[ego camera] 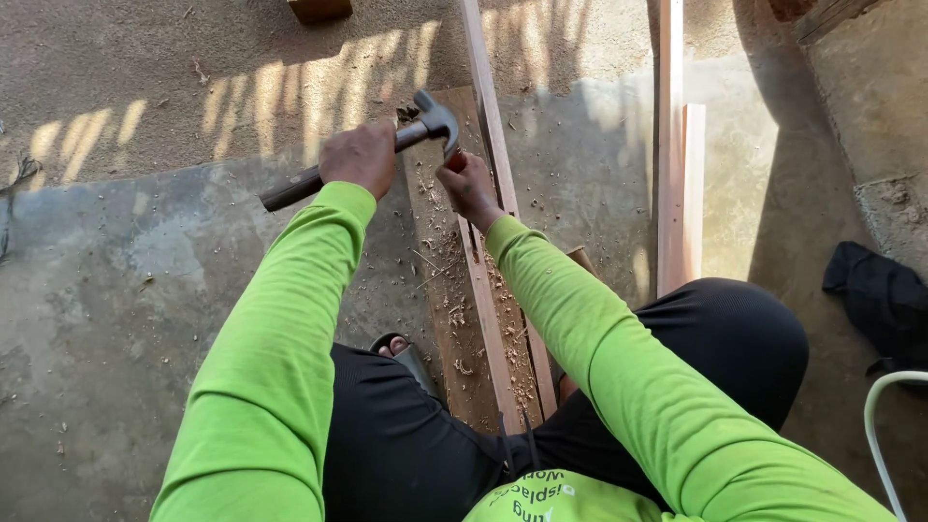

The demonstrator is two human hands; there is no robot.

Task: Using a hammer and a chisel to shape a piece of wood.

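My left hand [359,158] grips the dark handle of a claw hammer [435,120], whose steel head hangs just above a red-handled tool [455,161]. My right hand [468,188] is closed on that red handle and holds it upright on a long narrow wooden strip [486,319]. The strip lies on a brown board [440,261] strewn with wood shavings. Both arms wear bright green sleeves. The tool's tip is hidden by my right hand.
Two pale wooden slats [671,145] lie on the concrete to the right. A black cloth [882,300] and a white tube [875,425] sit at the right edge. My sandalled foot [398,350] rests beside the board. A wood block [319,10] lies at the top.
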